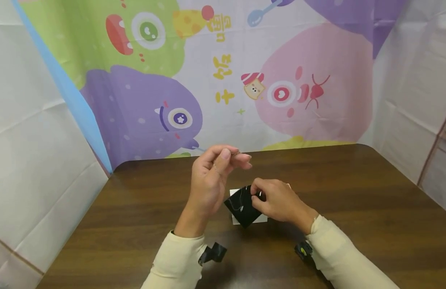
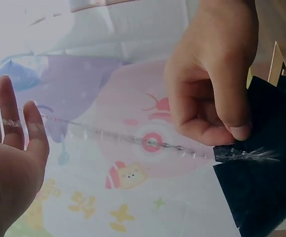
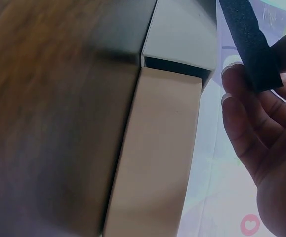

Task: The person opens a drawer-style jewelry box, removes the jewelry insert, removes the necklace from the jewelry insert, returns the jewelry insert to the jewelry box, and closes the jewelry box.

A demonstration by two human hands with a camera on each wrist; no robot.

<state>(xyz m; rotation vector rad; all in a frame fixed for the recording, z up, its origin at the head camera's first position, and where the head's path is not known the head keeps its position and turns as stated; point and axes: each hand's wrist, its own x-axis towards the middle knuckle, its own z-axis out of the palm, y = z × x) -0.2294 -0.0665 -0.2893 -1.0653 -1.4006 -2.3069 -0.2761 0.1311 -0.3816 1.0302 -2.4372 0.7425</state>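
Note:
In the head view my left hand is raised, thumb against the index finger, holding a fine silvery chain necklace. From those fingers the necklace runs across to a black insert and passes in at a slit in its edge. Part of the chain and a small bright pendant lie over the insert's face. My right hand pinches the insert near its upper edge between thumb and curled index finger. The right wrist view shows the insert thin, seen edge-on.
Below the insert a white box sits on the brown table, its light cardboard inner drawer slid partly out. A cartoon-printed cloth hangs behind the table. Black wrist straps hang beside the sleeves.

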